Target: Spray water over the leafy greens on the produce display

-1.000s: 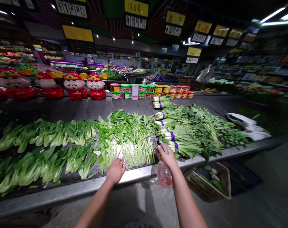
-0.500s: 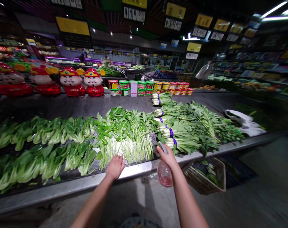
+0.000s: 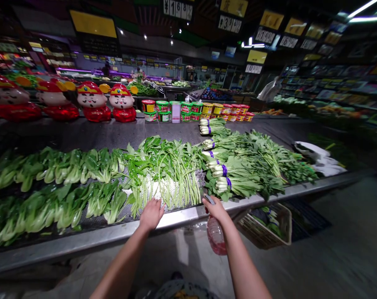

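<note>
My right hand [image 3: 216, 208] is closed round the neck of a clear spray bottle [image 3: 216, 234] with a grey top and pinkish liquid low in it. The bottle hangs in front of the display's metal edge [image 3: 176, 219]. Fingers stretched, my left hand [image 3: 151, 214] is at that edge, just below loose long-stemmed greens [image 3: 166, 174]; whether it touches the metal I cannot tell. To the left lie two rows of bok choy [image 3: 64, 207]. Right of the loose greens are bunched greens [image 3: 238, 182] tied with purple bands.
Red figurine jars [image 3: 122, 103] and stacked tubs [image 3: 186, 111] line the back of the display. A crate [image 3: 263, 228] with vegetables stands on the floor at right. White bags or cloth [image 3: 319, 160] lie at the far right. Price signs [image 3: 177, 9] hang overhead.
My right hand and the spray bottle have moved slightly down, and the bottle leans a little differently. My left hand stays at the edge. The view has shifted slightly.
</note>
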A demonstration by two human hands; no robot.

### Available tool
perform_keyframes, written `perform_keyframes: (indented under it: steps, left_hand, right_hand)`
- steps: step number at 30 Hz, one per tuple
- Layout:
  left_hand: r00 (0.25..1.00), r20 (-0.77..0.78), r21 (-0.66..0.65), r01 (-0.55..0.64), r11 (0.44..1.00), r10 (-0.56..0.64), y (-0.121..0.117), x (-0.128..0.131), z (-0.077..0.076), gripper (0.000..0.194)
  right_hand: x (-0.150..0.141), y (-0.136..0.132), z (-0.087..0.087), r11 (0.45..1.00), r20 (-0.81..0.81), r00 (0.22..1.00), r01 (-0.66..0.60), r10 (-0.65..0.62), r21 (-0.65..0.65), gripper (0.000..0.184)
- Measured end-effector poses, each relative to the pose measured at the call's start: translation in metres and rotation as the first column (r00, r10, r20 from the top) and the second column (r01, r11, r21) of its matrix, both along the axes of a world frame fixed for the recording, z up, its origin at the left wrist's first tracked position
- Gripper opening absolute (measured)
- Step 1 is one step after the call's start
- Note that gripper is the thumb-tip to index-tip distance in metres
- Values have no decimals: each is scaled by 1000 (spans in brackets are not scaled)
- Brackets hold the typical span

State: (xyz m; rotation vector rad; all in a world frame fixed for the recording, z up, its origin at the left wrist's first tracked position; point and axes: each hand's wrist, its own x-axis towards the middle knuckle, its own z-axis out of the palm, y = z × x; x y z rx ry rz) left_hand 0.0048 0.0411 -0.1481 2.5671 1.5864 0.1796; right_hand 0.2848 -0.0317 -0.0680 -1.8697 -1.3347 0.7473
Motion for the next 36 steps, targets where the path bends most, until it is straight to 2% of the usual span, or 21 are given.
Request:
perform_keyframes:
  steps: [2, 5, 8, 13, 19, 24, 29, 32, 36]
  left_hand:
    - [1000, 2, 4, 1, 1000, -1, 0, 0, 0, 56]
    - [1000, 0, 7, -1, 1000, 1, -1, 1, 1, 55]
    - [1000, 0, 8, -5, 1000, 5, -2, 1, 2, 55]
    - [1000, 5, 5, -13, 1000, 13, -2, 0, 1, 55]
    - [1000, 22, 42, -20, 999, 19, -1, 1, -2, 51]
    - [1000, 29, 52, -14, 999, 12, -1, 1, -3, 50]
    - [999, 34, 51, -14, 999, 12, -1, 1, -2, 50]
    - [1000, 27, 50, -6, 999, 5, -2, 0, -1, 48]
    - [1000, 26, 54, -5, 999, 3, -1, 0, -1, 48]
  right_hand:
    - [0, -1, 0, 1000, 2, 1000, 6, -6, 0, 27]
    - [-1, -2, 5, 996, 14, 1000, -8, 7, 93, 28]
    - [-3, -3, 16, 976, 23, 1000, -1, -5, 220, 32]
    - [-12, 0, 37, 943, 22, 996, 73, -85, 325, 36]
    - [-19, 5, 52, 931, 10, 994, 95, -106, 351, 38]
    - [-18, 14, 51, 943, -31, 994, 110, -106, 314, 41]
    - [-16, 26, 44, 939, -4, 995, 96, -100, 329, 36]
    - [-15, 29, 39, 951, 29, 997, 62, -74, 302, 35]
    - [-14, 28, 33, 961, 18, 995, 87, -95, 264, 36]
